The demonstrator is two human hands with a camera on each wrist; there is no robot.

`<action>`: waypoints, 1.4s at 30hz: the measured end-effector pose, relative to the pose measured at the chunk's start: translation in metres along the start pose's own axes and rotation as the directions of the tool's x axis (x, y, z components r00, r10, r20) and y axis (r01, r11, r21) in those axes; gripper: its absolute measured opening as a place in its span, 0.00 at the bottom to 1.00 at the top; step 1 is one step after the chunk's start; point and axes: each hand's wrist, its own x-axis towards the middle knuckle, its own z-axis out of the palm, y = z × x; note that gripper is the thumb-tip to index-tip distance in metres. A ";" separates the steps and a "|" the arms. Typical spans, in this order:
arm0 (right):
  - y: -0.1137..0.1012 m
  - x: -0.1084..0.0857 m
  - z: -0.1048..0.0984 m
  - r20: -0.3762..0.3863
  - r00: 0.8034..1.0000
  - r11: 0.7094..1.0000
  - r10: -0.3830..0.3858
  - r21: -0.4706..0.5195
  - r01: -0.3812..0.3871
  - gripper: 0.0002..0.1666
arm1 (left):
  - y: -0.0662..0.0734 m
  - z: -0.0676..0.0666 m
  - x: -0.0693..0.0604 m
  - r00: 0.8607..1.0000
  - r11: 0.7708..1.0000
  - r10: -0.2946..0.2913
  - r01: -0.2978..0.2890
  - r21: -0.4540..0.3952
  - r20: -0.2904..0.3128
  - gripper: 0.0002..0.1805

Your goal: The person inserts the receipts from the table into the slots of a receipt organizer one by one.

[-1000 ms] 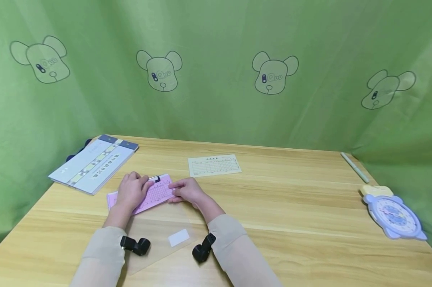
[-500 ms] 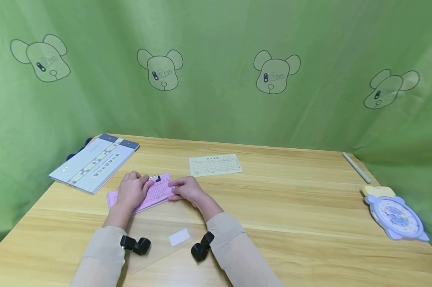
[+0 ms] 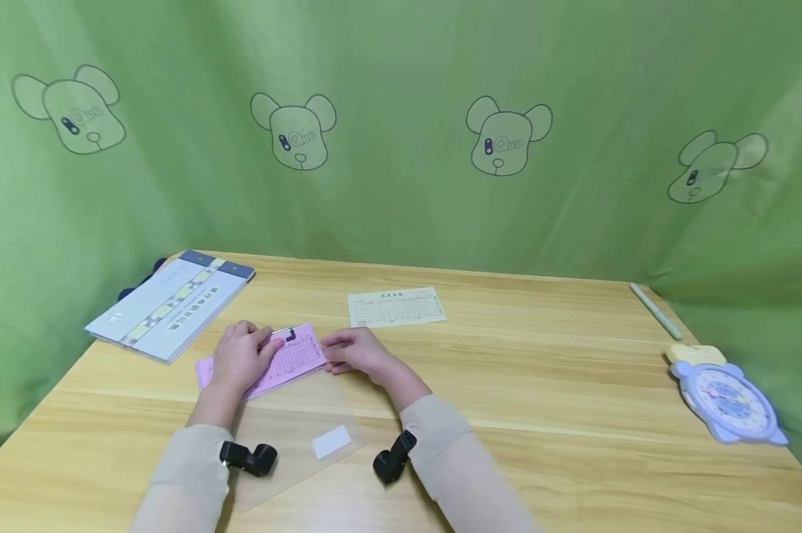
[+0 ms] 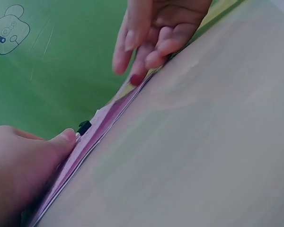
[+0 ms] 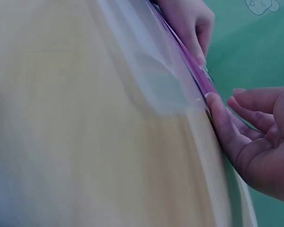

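In the head view, a stack of pink printed forms lies tilted on the table at front left. A black binder clip with a silver handle sits on its top edge. My left hand covers the stack's left part and grips it, thumb by the clip. At the stack's right end is my right hand. In the right wrist view, the right hand has loosely bent, spread fingers, with one fingertip against the stack's edge. Below the forms lies a clear plastic folder with a white label.
A pale green printed slip lies beyond the hands. A grey-blue book lies at the left, with a dark object partly behind it. At the right are a pale green pen, a yellow block and a blue toy clock.
My right hand has shifted slightly to the right, from over the stack's right end to its edge. The left hand keeps its grip on the forms.
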 end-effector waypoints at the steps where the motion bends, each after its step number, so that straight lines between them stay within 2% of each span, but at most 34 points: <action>1: -0.001 -0.001 -0.004 0.007 1.000 1.000 -0.001 -0.006 0.001 0.17 | 0.000 0.000 0.000 1.000 1.000 0.001 -0.001 -0.003 -0.002 0.23; 6: -0.006 -0.005 -0.023 0.023 0.999 0.998 -0.037 -0.042 0.038 0.19 | -0.001 -0.001 -0.001 1.000 1.000 0.001 -0.001 -0.009 -0.007 0.23; 11: -0.015 -0.009 -0.046 -0.016 0.993 0.986 -0.113 -0.124 0.110 0.20 | 0.001 0.000 0.000 1.000 1.000 0.001 -0.001 -0.013 -0.019 0.23; 15: -0.023 -0.007 -0.073 -0.102 0.979 0.969 -0.178 -0.191 0.156 0.21 | 0.002 0.000 0.000 1.000 1.000 -0.007 0.006 -0.025 -0.019 0.24; 18: -0.027 -0.003 -0.095 -0.179 0.963 0.964 -0.200 -0.212 0.161 0.21 | 0.002 0.000 0.000 1.000 0.999 -0.009 0.009 -0.032 -0.022 0.24; 24: -0.025 0.005 -0.132 -0.290 0.935 0.949 -0.202 -0.293 0.114 0.26 | 0.002 -0.001 0.000 1.000 0.999 -0.009 0.008 -0.046 -0.029 0.23; 28: -0.016 0.009 -0.147 -0.355 0.918 0.954 -0.174 -0.290 0.069 0.28 | 0.001 0.000 0.000 1.000 0.999 -0.012 0.010 -0.053 -0.027 0.23; 36: 0.002 0.014 -0.153 -0.438 0.888 0.950 -0.140 -0.313 -0.005 0.30 | -0.001 0.001 0.000 0.998 0.996 -0.029 0.025 -0.083 -0.051 0.23; 39: 0.006 0.014 -0.151 -0.451 0.884 0.943 -0.124 -0.330 -0.036 0.31 | -0.002 0.002 0.000 0.998 0.994 -0.037 0.031 -0.101 -0.059 0.23; 42: 0.008 0.013 -0.151 -0.452 0.884 0.921 -0.120 -0.383 -0.070 0.33 | -0.003 0.002 0.000 0.997 0.993 -0.044 0.036 -0.114 -0.064 0.22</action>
